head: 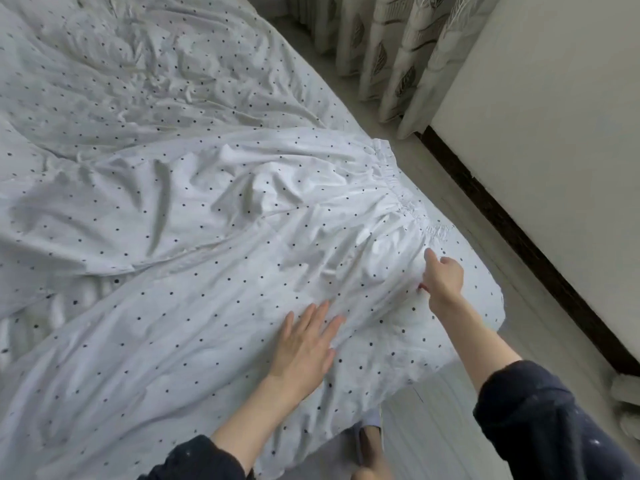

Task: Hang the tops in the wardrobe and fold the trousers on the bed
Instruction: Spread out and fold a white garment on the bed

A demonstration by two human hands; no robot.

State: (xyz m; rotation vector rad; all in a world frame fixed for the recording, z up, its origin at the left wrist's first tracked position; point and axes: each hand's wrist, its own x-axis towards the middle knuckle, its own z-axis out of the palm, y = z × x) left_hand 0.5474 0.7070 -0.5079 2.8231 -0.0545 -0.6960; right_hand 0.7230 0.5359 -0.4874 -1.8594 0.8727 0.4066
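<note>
step: smoothing white black-dotted cotton trousers [242,209], spread flat on the matching dotted bed sheet [104,64] | left hand [304,344]: fingers straight, pressing the cloth | right hand [443,275]: pinching fabric below the gathered elastic waistband [391,171] | advice: pull taut, align legs before folding

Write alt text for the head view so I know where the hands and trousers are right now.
White polka-dot trousers lie spread on a bed with matching dotted bedding, the elastic waistband toward the bed's right edge. The left hand lies flat on the fabric, fingers straight, while the right hand grips the cloth below the waistband. Leaf-patterned curtains hang beyond.
</note>
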